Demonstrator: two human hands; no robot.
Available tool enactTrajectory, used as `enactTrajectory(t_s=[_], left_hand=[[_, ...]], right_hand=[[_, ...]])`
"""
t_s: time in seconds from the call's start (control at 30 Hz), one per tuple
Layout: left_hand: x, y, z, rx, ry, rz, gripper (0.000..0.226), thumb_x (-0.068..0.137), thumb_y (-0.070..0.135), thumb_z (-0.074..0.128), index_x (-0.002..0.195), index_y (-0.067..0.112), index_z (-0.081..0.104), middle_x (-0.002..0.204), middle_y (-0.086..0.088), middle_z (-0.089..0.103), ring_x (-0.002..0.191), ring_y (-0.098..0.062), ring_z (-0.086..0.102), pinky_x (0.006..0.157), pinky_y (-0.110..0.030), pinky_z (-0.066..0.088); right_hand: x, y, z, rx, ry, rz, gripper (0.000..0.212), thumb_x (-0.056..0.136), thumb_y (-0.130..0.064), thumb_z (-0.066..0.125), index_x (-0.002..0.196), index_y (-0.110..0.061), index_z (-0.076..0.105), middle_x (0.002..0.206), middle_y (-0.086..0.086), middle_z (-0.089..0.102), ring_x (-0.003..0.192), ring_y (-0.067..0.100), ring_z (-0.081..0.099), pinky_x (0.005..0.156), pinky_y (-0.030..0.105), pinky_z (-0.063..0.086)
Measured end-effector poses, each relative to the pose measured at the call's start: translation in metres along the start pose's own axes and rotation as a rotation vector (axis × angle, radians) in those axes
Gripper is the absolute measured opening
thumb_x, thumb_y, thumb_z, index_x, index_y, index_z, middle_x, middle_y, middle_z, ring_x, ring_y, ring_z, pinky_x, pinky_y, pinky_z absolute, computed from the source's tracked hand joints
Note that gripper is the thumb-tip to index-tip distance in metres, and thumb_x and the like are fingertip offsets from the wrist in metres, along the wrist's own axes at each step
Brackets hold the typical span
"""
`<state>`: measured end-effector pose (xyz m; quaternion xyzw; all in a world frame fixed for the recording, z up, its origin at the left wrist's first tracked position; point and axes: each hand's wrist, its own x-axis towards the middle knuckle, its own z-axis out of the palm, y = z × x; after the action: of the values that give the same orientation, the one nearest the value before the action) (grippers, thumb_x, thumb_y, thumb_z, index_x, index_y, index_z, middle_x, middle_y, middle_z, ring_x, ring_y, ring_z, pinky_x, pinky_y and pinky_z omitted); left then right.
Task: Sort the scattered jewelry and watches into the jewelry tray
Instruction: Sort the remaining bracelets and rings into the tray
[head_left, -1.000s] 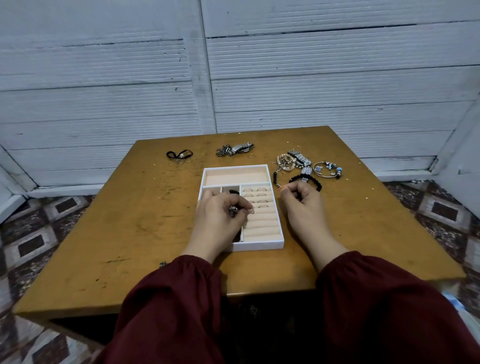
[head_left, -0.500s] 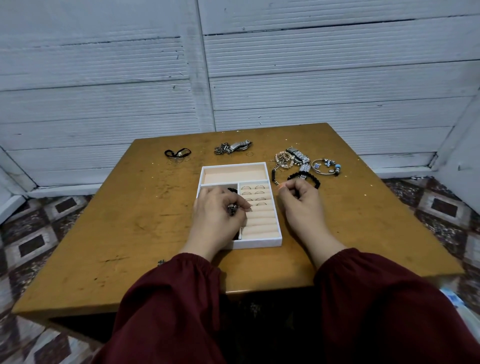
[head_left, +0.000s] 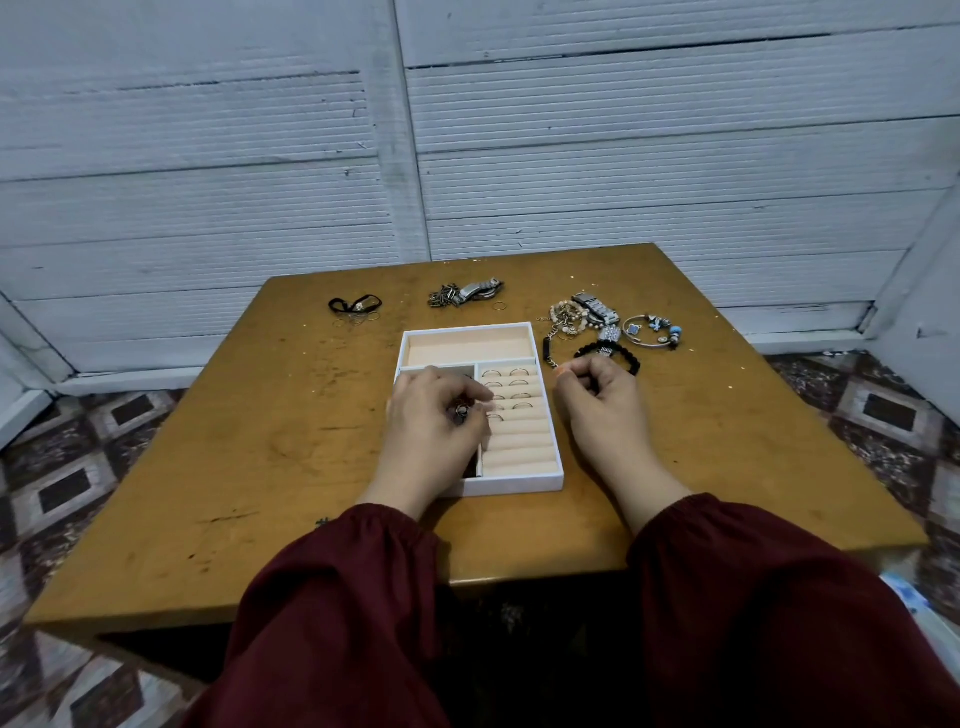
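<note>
The left hand (head_left: 436, 423) has its fingers curled together, thumb and forefinger pinching a small round metal piece (head_left: 461, 410) over the tray's left compartment, most of which the hand hides. The right hand (head_left: 602, 402) rests on the table just right of the tray with its fingers curled inward; whether they clamp anything I cannot tell. The white jewelry tray (head_left: 519, 486) holds several thin rings (head_left: 501, 385) in the upper rows of its peach ring rolls. Just beyond the right knuckles lies a black bead bracelet (head_left: 631, 361), then a silver watch (head_left: 597, 310), a cream bead bracelet (head_left: 566, 313) and a bangle with blue charms (head_left: 652, 330). Farther back lie another watch (head_left: 475, 290) and a black cord band (head_left: 356, 303) on the wooden table (head_left: 260, 441)
</note>
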<state>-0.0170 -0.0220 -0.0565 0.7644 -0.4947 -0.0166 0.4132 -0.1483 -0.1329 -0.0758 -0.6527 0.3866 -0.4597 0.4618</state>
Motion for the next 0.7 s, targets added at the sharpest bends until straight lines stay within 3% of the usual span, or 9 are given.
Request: enactTrajectory(t_s=[0.13, 0.23, 0.4, 0.53, 0.6, 0.7], left_hand=[[0.003, -0.002, 0.0, -0.085, 0.083, -0.045, 0.021, 0.083, 0.01, 0.063, 0.092, 0.028, 0.069, 0.095, 0.006, 0.059, 0.097, -0.012, 0.042, 0.082, -0.024, 0.032], [0.004, -0.002, 0.0, -0.15, 0.122, -0.055, 0.027, 0.083, 0.006, 0.062, 0.087, 0.032, 0.064, 0.091, 0.013, 0.056, 0.098, -0.015, 0.048, 0.079, -0.019, 0.031], [0.003, -0.001, -0.003, -0.266, 0.208, -0.043, 0.039, 0.082, 0.002, 0.061, 0.081, 0.04, 0.061, 0.089, 0.019, 0.055, 0.097, -0.02, 0.056, 0.088, -0.037, 0.046], [0.005, -0.004, -0.005, -0.389, 0.239, -0.085, 0.037, 0.083, 0.0, 0.06, 0.084, 0.037, 0.063, 0.094, 0.005, 0.065, 0.094, -0.019, 0.061, 0.088, -0.04, 0.05], [0.005, -0.002, -0.01, -0.445, 0.238, -0.123, 0.037, 0.084, 0.001, 0.059, 0.085, 0.037, 0.064, 0.099, -0.002, 0.067, 0.092, -0.013, 0.062, 0.084, -0.032, 0.052], [0.008, 0.002, -0.017, -0.516, 0.241, -0.121, 0.033, 0.085, 0.002, 0.059, 0.086, 0.034, 0.065, 0.102, -0.004, 0.066, 0.085, -0.003, 0.061, 0.072, -0.02, 0.05]], right_hand=[[-0.001, -0.001, -0.001, 0.006, -0.007, 0.004, 0.01, 0.089, -0.013, 0.057, 0.082, -0.011, 0.064, 0.062, -0.012, 0.054, 0.049, -0.008, 0.047, 0.048, 0.008, 0.034], [-0.003, -0.002, -0.002, 0.002, -0.017, 0.002, 0.012, 0.09, -0.015, 0.058, 0.08, -0.012, 0.063, 0.063, -0.011, 0.054, 0.05, -0.007, 0.047, 0.049, 0.008, 0.035], [-0.01, -0.008, -0.001, -0.009, -0.014, -0.034, 0.01, 0.09, -0.012, 0.056, 0.083, -0.011, 0.063, 0.065, -0.009, 0.054, 0.051, -0.007, 0.045, 0.049, 0.008, 0.035], [-0.014, -0.013, -0.001, -0.029, -0.015, -0.082, 0.01, 0.087, -0.006, 0.058, 0.087, -0.014, 0.064, 0.067, -0.011, 0.055, 0.055, -0.006, 0.047, 0.054, 0.01, 0.038], [-0.014, -0.013, 0.0, -0.065, -0.029, -0.081, 0.012, 0.085, -0.008, 0.06, 0.085, -0.02, 0.063, 0.068, -0.009, 0.056, 0.058, -0.002, 0.051, 0.057, 0.017, 0.044], [-0.013, -0.018, 0.003, -0.081, -0.056, -0.088, 0.01, 0.081, -0.018, 0.061, 0.082, -0.028, 0.06, 0.072, -0.002, 0.061, 0.067, 0.021, 0.064, 0.063, 0.039, 0.056]])
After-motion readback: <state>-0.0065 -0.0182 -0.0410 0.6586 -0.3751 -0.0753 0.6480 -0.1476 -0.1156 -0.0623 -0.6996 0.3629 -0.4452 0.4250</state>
